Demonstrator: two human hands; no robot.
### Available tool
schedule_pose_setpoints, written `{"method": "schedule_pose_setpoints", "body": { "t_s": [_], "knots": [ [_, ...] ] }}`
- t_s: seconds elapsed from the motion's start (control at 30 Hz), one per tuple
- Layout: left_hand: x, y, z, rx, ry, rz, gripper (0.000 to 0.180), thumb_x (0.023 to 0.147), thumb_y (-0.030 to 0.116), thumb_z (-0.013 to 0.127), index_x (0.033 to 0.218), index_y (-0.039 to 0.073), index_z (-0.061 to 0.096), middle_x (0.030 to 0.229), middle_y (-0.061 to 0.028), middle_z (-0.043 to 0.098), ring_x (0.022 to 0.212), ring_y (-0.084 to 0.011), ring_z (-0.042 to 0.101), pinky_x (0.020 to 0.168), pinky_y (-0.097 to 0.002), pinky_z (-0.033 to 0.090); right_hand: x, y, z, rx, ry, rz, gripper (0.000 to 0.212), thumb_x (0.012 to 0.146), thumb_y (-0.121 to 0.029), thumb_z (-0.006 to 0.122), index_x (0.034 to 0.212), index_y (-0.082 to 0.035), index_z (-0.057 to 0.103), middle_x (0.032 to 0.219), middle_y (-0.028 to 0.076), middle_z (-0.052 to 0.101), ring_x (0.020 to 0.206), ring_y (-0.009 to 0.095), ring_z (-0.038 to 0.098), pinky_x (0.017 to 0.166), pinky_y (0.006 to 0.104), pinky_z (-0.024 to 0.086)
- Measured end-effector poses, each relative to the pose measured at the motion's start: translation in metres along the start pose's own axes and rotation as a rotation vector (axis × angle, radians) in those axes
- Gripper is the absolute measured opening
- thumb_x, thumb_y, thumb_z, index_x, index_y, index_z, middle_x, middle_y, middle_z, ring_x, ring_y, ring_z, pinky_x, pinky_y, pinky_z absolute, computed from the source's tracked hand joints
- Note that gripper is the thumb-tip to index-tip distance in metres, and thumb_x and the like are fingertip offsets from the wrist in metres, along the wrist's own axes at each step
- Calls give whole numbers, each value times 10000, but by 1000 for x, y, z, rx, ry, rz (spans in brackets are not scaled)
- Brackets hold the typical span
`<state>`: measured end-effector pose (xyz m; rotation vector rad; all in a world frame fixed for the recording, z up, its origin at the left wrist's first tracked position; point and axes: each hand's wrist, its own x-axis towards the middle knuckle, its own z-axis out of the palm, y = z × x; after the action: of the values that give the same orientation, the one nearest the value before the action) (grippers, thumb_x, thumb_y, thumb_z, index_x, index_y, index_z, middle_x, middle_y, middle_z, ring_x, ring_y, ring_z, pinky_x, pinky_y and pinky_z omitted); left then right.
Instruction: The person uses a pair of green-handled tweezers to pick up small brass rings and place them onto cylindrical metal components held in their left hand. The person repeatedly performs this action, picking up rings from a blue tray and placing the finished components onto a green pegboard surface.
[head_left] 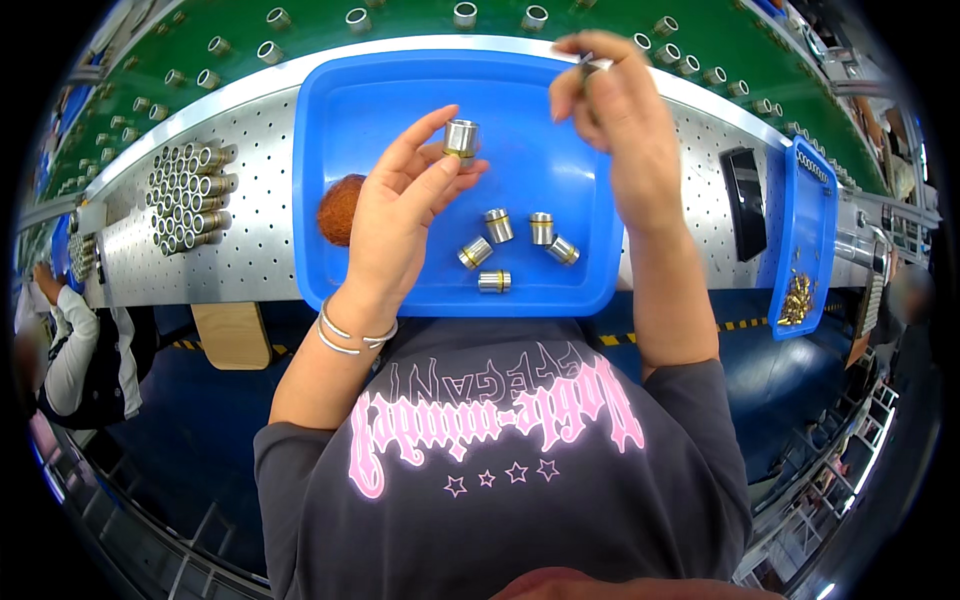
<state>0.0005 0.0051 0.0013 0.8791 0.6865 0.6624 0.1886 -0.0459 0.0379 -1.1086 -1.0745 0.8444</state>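
Between the thumb and fingers of my left hand [405,200] is a shiny metal sleeve [461,137] with a yellow band near its lower end, held upright over the blue tray [310,200]. My right hand [625,120] is raised over the tray's far right corner, blurred by motion. Its fingers close on a small dark piece [590,70], too smeared to name. Below my hands, several similar metal sleeves [498,225] lie or stand on the tray's floor. A rusty-brown fibrous ball [341,210] sits by the tray's left side, partly behind my left wrist.
Many sleeves [190,200] are grouped on the perforated metal table at left. More stand scattered along the green belt [400,18] beyond. A black holder [743,205] and a smaller blue tray [785,250] with brass pieces [797,300] are at right. Another person [85,350] is at far left.
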Motion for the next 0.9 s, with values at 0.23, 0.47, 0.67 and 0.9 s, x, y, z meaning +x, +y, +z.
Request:
{"method": "schedule_pose_setpoints", "body": {
  "t_s": [0.23,0.47,0.67,0.9],
  "knots": [
    [1,1,-2,-53,24,29,454,866,105,604,1284,30,443,1064,-109,590,987,-197,591,890,-298,464,-29,18,17,-633,-75,-29,220,771,-209,686,923,-52,659,847,86,667,720,221,641,637,278,494],
    [-1,2,0,-36,5,45,459,841,94,635,1261,24,466,1077,-116,587,981,-196,593,889,-303,466,-29,19,18,-637,-33,-46,170,764,-202,690,859,-62,684,814,86,681,701,233,655,574,276,495],
    [-3,1,2,-24,3,52,459,832,85,643,1254,22,473,1076,-120,588,975,-198,595,885,-304,470,-31,18,17,-637,-30,-52,162,762,-200,691,851,-65,689,810,86,682,693,229,654,568,275,494],
    [-3,1,3,-35,-2,53,439,836,83,635,1242,19,481,1087,-123,579,984,-196,592,872,-301,478,-32,16,16,-577,-20,3,176,756,-198,696,861,-58,678,801,90,677,681,217,649,582,265,490]
  ]
}}
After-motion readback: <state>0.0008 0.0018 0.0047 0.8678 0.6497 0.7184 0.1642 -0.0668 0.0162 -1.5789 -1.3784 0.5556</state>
